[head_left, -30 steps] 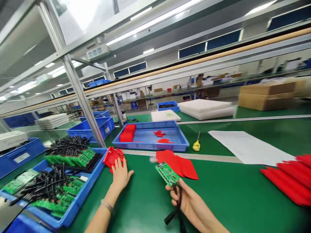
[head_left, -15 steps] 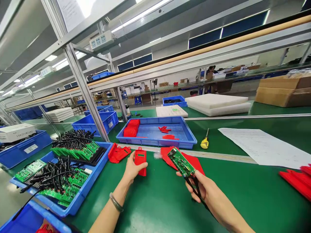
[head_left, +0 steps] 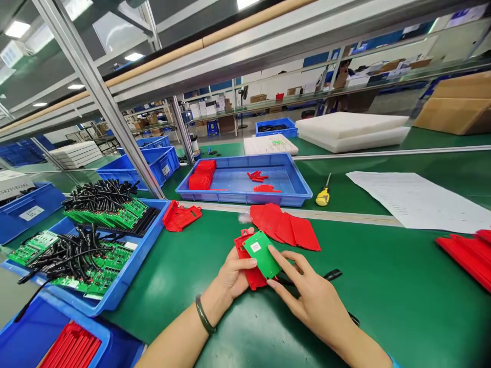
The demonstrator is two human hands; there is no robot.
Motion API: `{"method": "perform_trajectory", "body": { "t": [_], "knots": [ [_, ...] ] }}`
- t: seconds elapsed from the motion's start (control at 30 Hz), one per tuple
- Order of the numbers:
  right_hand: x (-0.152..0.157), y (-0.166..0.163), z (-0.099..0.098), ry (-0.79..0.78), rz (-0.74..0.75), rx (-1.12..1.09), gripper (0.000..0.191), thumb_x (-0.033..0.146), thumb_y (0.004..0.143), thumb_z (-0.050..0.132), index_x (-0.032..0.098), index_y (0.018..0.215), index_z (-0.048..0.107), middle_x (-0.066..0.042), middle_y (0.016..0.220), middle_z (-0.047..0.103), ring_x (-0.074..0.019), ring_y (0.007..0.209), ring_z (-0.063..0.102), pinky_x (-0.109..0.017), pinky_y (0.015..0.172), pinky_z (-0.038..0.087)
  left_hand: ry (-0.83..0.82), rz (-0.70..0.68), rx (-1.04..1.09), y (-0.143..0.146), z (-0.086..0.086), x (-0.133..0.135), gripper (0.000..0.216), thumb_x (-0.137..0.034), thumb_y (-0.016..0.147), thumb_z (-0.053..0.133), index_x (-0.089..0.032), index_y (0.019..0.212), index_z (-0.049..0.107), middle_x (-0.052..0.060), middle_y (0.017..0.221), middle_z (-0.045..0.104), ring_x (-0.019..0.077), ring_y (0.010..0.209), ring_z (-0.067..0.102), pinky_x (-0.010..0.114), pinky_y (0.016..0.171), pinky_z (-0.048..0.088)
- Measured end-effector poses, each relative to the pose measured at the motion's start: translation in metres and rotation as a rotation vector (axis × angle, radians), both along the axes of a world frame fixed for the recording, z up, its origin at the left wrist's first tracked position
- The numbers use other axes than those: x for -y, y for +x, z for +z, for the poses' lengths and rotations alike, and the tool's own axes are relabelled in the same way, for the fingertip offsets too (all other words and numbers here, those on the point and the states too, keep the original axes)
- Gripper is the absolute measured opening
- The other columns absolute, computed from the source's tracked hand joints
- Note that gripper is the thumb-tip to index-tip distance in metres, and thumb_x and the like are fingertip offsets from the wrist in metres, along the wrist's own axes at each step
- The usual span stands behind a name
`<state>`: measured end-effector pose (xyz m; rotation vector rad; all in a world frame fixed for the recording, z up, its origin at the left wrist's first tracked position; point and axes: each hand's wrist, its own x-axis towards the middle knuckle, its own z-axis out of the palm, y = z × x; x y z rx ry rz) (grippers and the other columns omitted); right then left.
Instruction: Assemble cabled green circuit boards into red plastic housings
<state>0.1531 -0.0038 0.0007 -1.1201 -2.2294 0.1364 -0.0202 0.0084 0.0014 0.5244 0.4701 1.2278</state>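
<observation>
My left hand [head_left: 235, 273] grips a red plastic housing [head_left: 254, 279], its thumb lying along the front. Over that housing sits a green circuit board [head_left: 265, 258], tilted, its back with a small white label facing up. The fingers of my right hand [head_left: 307, 286] are closed on the board's right side. A black cable [head_left: 332, 275] runs out from behind my right hand. Just beyond the hands, several flat red panels [head_left: 286, 225] lie fanned on the green bench. More red housings [head_left: 180, 215] lie to the left of them.
A blue tray [head_left: 245, 197] with red parts stands at the back. To the left, a blue bin [head_left: 151, 240] holds boards with black cables; a lower bin [head_left: 118, 342] has red parts. A yellow screwdriver [head_left: 322, 196], paper sheets [head_left: 418, 199] and red parts [head_left: 466, 255] lie right.
My hands have come together. The left has lifted the red housing off the bench; the right has turned the board over and brought it onto the housing. The view has tipped down.
</observation>
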Motion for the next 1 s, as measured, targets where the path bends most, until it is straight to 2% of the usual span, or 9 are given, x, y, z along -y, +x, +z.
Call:
{"method": "perform_trajectory", "body": {
  "t": [0.1,0.3,0.53,0.6,0.73,0.83,0.9,1.0],
  "knots": [
    [0.003,-0.005,-0.007,0.036,0.028,0.075,0.047,0.04,0.093,0.039,0.023,0.137,0.039,-0.013,0.114,0.05,-0.0161,0.068,0.06,-0.028,0.052,0.052,0.029,0.038,-0.017,0.004,0.002,0.005,0.086,-0.006,0.062,0.072,-0.028,0.136,0.036,0.007,0.114,0.062,0.0255,0.112,0.054,0.043,0.099,0.036],
    [0.009,-0.015,-0.013,0.031,0.054,0.076,0.042,0.039,0.094,0.037,0.021,0.13,0.049,-0.016,0.116,0.046,-0.0153,0.068,0.057,-0.027,0.049,0.053,-0.012,0.182,-0.043,0.015,0.0,0.01,0.081,-0.009,0.072,0.067,-0.032,0.14,0.028,0.005,0.109,0.063,0.0216,0.105,0.058,0.042,0.097,0.039],
    [0.011,-0.015,-0.015,-0.054,0.072,0.046,0.041,0.04,0.094,0.036,0.023,0.128,0.05,-0.015,0.115,0.047,-0.0158,0.065,0.057,-0.031,0.05,0.053,-0.025,0.272,-0.098,0.018,-0.004,0.007,0.069,-0.016,0.078,0.064,-0.026,0.138,0.032,0.008,0.107,0.065,0.0239,0.104,0.06,0.044,0.096,0.04],
    [0.009,-0.011,-0.009,-0.194,0.079,-0.025,0.04,0.042,0.092,0.038,0.025,0.127,0.05,-0.012,0.113,0.051,-0.0158,0.065,0.059,-0.032,0.053,0.053,-0.022,0.257,-0.121,0.017,-0.005,0.006,0.068,-0.016,0.077,0.065,-0.023,0.138,0.034,0.01,0.106,0.066,0.0254,0.104,0.061,0.045,0.096,0.04],
    [-0.001,0.0,0.009,-0.702,0.067,-0.334,0.038,0.046,0.09,0.044,0.02,0.117,0.05,-0.007,0.094,0.061,-0.0173,0.074,0.061,-0.028,0.061,0.053,-0.017,0.153,-0.145,0.015,0.0,0.007,0.07,-0.017,0.075,0.067,-0.018,0.138,0.034,0.014,0.105,0.067,0.0291,0.105,0.06,0.049,0.097,0.038],
    [-0.005,0.0,0.016,-1.016,0.253,-0.508,0.037,0.05,0.087,0.047,0.017,0.104,0.055,-0.005,0.084,0.062,-0.0178,0.077,0.06,-0.028,0.066,0.052,-0.015,0.054,-0.136,0.015,0.005,0.011,0.073,-0.018,0.073,0.07,-0.017,0.137,0.036,0.016,0.108,0.066,0.0314,0.107,0.059,0.051,0.098,0.036],
    [-0.005,-0.004,0.013,-1.159,0.34,-0.61,0.039,0.051,0.085,0.049,0.014,0.094,0.059,-0.004,0.08,0.062,-0.0161,0.071,0.057,-0.029,0.067,0.05,-0.011,0.012,-0.131,0.016,0.006,0.013,0.074,-0.018,0.07,0.072,-0.017,0.136,0.037,0.017,0.111,0.065,0.0325,0.108,0.058,0.052,0.099,0.034],
    [-0.002,-0.012,0.004,-1.209,0.303,-0.728,0.04,0.053,0.081,0.055,0.013,0.085,0.061,-0.002,0.073,0.061,-0.0141,0.064,0.054,-0.028,0.064,0.048,0.002,0.04,-0.142,0.019,0.006,0.015,0.076,-0.019,0.07,0.073,-0.018,0.136,0.037,0.016,0.112,0.065,0.0322,0.109,0.057,0.052,0.1,0.034]
  ]
}}
